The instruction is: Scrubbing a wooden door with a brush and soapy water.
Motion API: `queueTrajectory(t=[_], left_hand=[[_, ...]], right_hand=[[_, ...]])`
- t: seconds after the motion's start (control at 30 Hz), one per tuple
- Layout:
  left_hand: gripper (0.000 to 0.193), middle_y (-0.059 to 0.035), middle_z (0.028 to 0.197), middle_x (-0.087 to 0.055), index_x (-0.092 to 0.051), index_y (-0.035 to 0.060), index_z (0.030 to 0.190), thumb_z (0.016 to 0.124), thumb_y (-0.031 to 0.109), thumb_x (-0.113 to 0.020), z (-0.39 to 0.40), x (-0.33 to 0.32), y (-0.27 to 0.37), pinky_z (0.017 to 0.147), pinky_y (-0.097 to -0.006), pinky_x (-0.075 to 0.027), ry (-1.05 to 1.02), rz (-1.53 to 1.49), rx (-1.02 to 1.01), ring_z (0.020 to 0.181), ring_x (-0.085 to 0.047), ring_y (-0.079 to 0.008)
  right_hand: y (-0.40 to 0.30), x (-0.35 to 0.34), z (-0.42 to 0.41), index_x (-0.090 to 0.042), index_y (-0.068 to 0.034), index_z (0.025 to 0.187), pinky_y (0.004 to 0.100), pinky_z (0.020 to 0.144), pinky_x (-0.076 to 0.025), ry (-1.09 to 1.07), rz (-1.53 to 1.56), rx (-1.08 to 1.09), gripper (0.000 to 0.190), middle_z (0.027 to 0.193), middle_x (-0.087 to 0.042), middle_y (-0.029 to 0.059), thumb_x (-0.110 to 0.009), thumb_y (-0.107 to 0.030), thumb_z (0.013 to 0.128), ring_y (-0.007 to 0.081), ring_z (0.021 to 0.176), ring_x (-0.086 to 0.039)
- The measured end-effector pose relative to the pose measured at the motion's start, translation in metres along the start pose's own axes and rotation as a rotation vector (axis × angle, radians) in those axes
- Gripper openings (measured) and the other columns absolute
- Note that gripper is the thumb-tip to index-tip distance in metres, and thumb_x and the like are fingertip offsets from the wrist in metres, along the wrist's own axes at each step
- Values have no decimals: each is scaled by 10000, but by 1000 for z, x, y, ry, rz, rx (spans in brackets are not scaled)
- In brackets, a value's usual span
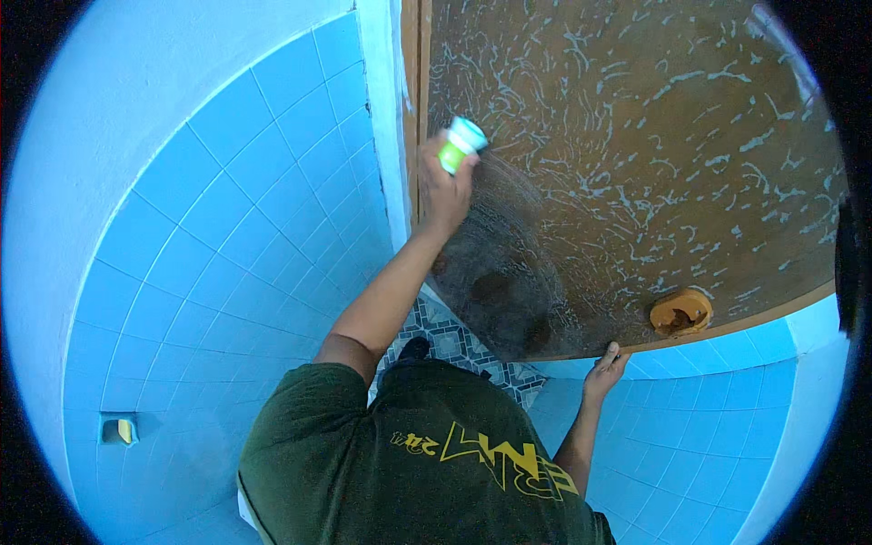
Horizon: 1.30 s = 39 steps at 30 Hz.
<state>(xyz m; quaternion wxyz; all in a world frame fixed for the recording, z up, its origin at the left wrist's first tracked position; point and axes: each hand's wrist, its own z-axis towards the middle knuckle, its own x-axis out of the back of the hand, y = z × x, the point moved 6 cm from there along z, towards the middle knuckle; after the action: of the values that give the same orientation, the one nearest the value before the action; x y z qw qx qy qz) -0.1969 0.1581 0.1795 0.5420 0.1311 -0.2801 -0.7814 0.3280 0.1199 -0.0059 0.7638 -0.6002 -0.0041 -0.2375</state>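
My left hand [446,187] is raised against the upper left of a brown door [613,170], near its frame. In its fingers is a small white-and-green object [458,146], blurred, perhaps a container. Pale streaks and flecks cover much of the door face. Below my left hand lies a darker, smeared patch [497,266] with curved marks. My right hand [605,371] holds the door's lower edge, its thumb on the face and its other fingers mostly hidden behind. Close to that thumb sits an orange-brown oval fitting [681,313] with a dark hollow.
Blue tiled walls [225,204] stand on both sides. A wooden door frame [413,88] runs beside the door. Patterned floor tiles [446,334] show below, with a dark shoe [414,349]. A recessed soap holder [109,429] in the left wall holds a yellow piece [125,430].
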Motion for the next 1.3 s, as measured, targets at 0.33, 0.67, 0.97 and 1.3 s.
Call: queueTrajectory(t=[0.33, 0.67, 0.97, 1.3], left_hand=[[576, -285, 1342, -593, -426, -50, 1492, 1069, 186, -739, -8, -6, -45, 1085, -500, -483, 45, -85, 209, 1246, -625, -432], [607, -279, 1334, -585, -442, -36, 1482, 1018, 172, -774, 10, -19, 56, 1039, -544, -509, 56, -183, -104, 1209, -625, -484], [590, -303, 1368, -582, -428, -17, 1503, 1061, 227, -732, 13, -10, 47, 1075, -500, -491, -90, -40, 73, 1214, -624, -442], [620, -267, 1355, -591, -437, 7, 1495, 1022, 212, -783, 75, 1, 25, 1083, -497, -493, 46, -78, 118, 1234, -623, -422]], right_hand=[[22, 5, 5, -504, -1, 1540, 302, 571, -351, 69, -39, 138, 592, 905, -543, -1, -531, -470, 1180, 87, 662, -403], [27, 14, 8, -576, -14, 1396, 299, 532, -325, 45, -75, 143, 491, 801, -488, -29, -552, -452, 1175, 68, 619, -403], [-26, 8, 1, -585, 42, 1270, 476, 966, -495, 3, -85, 46, 511, 1104, -651, 205, -548, -457, 1171, 344, 1020, -611], [-19, 6, -5, -575, 58, 1341, 471, 999, -484, 1, -81, 96, 544, 1212, -661, 238, -543, -457, 1168, 370, 1088, -622]])
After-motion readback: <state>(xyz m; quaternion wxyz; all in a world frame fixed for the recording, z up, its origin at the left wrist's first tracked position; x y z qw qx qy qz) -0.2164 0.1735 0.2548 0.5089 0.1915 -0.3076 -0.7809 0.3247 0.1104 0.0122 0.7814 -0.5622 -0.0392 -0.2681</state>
